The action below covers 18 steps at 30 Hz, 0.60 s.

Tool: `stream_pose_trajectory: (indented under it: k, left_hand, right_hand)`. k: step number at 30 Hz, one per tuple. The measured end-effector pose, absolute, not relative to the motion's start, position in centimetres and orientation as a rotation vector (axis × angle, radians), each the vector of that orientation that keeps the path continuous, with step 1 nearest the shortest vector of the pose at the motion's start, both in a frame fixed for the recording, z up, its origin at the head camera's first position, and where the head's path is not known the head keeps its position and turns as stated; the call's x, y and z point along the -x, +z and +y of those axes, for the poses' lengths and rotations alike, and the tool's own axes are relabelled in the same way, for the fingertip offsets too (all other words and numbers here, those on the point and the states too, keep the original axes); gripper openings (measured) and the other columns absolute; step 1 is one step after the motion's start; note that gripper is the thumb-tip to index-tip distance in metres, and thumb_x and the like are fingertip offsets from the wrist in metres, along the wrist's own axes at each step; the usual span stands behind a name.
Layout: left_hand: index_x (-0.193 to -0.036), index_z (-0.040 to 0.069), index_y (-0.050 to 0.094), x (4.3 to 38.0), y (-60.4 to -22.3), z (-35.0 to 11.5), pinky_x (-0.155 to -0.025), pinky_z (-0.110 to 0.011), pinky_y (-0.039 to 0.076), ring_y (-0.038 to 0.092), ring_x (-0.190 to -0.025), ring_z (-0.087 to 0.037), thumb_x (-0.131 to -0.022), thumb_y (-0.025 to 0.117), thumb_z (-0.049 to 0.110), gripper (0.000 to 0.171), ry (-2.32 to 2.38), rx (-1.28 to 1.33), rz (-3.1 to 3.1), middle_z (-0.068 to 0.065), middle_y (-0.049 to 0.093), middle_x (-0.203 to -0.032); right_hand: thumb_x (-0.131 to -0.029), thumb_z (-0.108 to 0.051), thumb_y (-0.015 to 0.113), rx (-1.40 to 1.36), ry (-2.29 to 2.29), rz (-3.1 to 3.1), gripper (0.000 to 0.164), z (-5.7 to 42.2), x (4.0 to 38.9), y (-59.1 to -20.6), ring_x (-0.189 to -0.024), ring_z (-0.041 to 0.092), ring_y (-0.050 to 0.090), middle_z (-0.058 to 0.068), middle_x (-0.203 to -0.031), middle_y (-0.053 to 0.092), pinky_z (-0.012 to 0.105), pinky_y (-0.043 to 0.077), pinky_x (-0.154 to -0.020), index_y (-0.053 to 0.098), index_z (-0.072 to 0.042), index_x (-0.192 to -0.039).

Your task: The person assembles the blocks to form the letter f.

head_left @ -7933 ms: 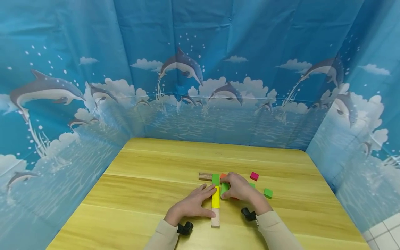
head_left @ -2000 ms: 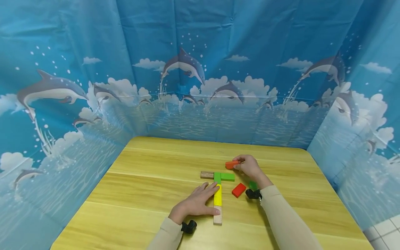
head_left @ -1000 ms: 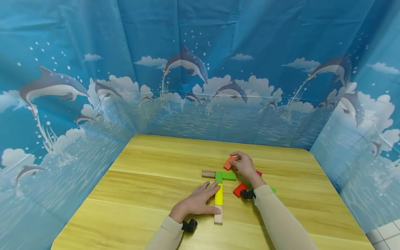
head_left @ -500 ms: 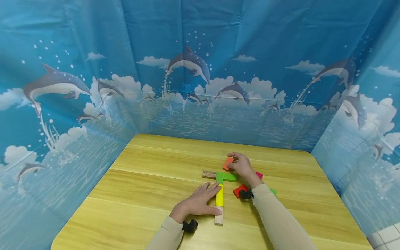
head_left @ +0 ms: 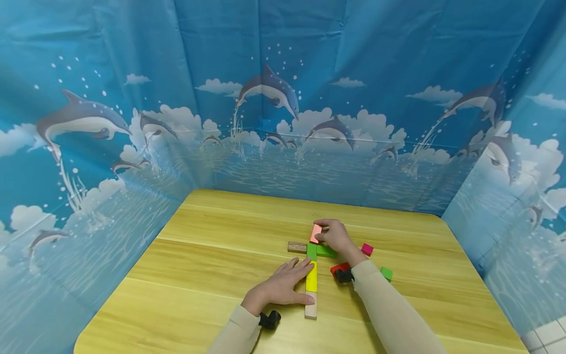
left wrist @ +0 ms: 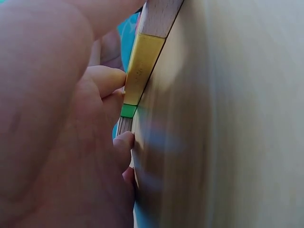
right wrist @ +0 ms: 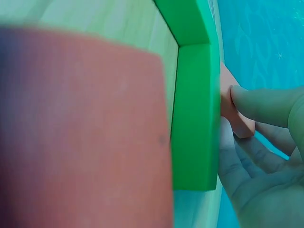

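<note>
My right hand pinches an orange block between thumb and fingers, just beyond the far end of a row of blocks. That row runs from a green block through a yellow stretch to a pale wooden block nearest me. To either side of the green block lie a brown wooden block and another green block, making a cross shape. My left hand rests along the row's left side, fingers spread, with fingertips at the yellow part and the thumb on the pale block.
Right of the row, a red block lies partly behind my right wrist camera. Farther right are a magenta block and a small green block. A dolphin-print curtain hangs behind the wooden table.
The right hand placed a green block right of the row, then took up the orange block. It has since carried it left and turned it lengthwise with the row. The left hand stayed put.
</note>
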<state>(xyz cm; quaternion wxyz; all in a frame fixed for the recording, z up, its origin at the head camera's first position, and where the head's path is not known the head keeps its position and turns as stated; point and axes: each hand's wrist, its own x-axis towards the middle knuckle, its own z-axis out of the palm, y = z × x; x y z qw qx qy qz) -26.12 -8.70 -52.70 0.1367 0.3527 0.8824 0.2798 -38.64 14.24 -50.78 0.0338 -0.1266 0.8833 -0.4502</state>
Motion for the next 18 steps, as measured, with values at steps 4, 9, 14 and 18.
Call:
stream_pose_trajectory:
  k: [4,9,14,18]
  left_hand:
    - [-0.163,0.023,0.018,26.1,-52.8,-8.7,-0.121,-0.056,0.009,0.003,-0.154,-0.03,-0.094,0.058,0.064,0.09,0.803,-1.017,2.558,0.005,0.007,-0.169]
    - [-0.163,0.023,0.019,26.0,-52.7,-8.7,-0.121,-0.056,0.009,0.003,-0.154,-0.03,-0.093,0.059,0.065,0.091,0.799,-1.019,2.56,0.004,0.007,-0.169]
    - [-0.163,0.023,0.019,25.9,-52.6,-8.7,-0.121,-0.055,0.009,0.003,-0.154,-0.03,-0.093,0.058,0.065,0.091,0.79,-1.012,2.561,0.004,0.007,-0.169]
    - [-0.163,0.023,0.019,25.9,-52.5,-8.8,-0.121,-0.055,0.009,0.003,-0.154,-0.03,-0.093,0.059,0.065,0.091,0.792,-1.011,2.563,0.004,0.007,-0.169]
  right_hand:
    - [-0.093,-0.002,0.071,0.425,-1.362,2.712,0.047,13.8,38.6,-50.7,-0.108,0.033,0.064,0.017,-0.131,0.06,0.038,0.058,-0.078,0.06,-0.003,-0.139]
    - [-0.094,-0.002,0.07,0.449,-1.317,2.725,0.047,13.3,38.6,-50.9,-0.107,0.03,0.065,0.016,-0.128,0.062,0.035,0.058,-0.075,0.061,-0.005,-0.139]
    - [-0.094,-0.001,0.07,0.464,-1.298,2.715,0.047,13.1,38.5,-50.9,-0.105,0.028,0.065,0.017,-0.132,0.06,0.034,0.058,-0.074,0.061,-0.006,-0.139]
    - [-0.094,0.0,0.068,0.471,-1.287,2.706,0.046,13.0,38.4,-50.7,-0.107,0.029,0.065,0.017,-0.135,0.059,0.034,0.058,-0.074,0.06,-0.005,-0.14]
